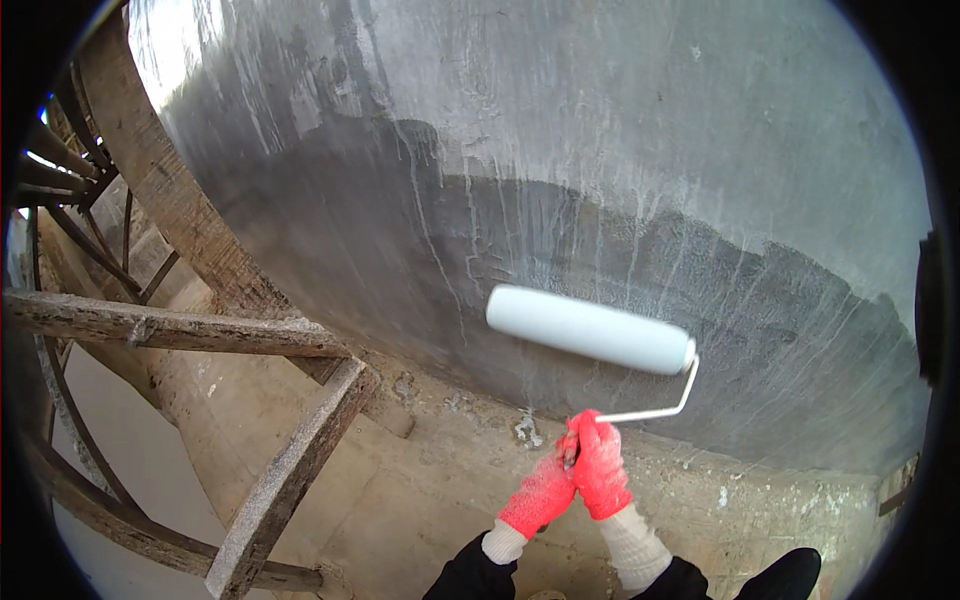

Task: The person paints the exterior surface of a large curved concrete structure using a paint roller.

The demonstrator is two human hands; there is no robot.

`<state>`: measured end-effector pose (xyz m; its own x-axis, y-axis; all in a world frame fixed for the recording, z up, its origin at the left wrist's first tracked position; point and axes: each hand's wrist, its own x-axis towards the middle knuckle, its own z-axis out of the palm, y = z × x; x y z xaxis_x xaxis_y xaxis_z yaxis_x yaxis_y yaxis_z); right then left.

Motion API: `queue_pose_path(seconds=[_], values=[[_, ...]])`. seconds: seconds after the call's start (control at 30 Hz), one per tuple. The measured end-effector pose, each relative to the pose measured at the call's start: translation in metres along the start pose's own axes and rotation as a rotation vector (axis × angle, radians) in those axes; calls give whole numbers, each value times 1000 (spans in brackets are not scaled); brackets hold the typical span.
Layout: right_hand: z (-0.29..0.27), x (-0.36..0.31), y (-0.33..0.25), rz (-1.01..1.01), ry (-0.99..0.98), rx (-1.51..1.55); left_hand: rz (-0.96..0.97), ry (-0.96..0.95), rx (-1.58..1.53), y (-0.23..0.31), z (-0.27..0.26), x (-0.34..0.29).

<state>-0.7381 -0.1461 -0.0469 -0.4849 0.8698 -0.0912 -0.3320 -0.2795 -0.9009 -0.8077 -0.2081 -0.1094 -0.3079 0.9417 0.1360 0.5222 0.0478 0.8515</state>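
Note:
Both my hands wear red-coated gloves with pale knitted cuffs. They are closed one beside the other around the handle of a paint roller (590, 330). My left hand (540, 495) sits lower, and my right hand (602, 472) is by the base of the bent white wire frame (640, 413). Most of the handle is hidden inside my fingers. The long white sleeve lies against or just in front of the grey wall (350, 210); I cannot tell if it touches. Around it the wall is darker and looks wet, with pale drips running down.
Weathered wooden beams (290, 480) form a frame on the left. A wooden board (185, 170) runs along the wall's left edge. Below the wall lies a stained concrete floor (430, 480) with white splashes. A dark shoe (785, 575) shows at the lower right.

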Motion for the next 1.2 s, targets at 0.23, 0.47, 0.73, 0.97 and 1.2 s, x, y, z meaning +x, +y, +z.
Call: queue_pose_path(seconds=[0.23, 0.47, 0.73, 0.97, 1.2], values=[[-43, -21, 96, 320, 238, -6, -219, -326, 78, -25, 14, -47], [25, -3, 4, 58, 47, 28, 47, -50, -33, 11, -43, -10], [53, 26, -49, -134, 35, 35, 200, 17, -27, 60, -74, 34], [-10, -14, 90, 261, 202, -7, -576, -283, -241, -15, -18, -42], [-28, -14, 135, 406, 277, -58, -654, -297, -201, -63, 10, -66]])
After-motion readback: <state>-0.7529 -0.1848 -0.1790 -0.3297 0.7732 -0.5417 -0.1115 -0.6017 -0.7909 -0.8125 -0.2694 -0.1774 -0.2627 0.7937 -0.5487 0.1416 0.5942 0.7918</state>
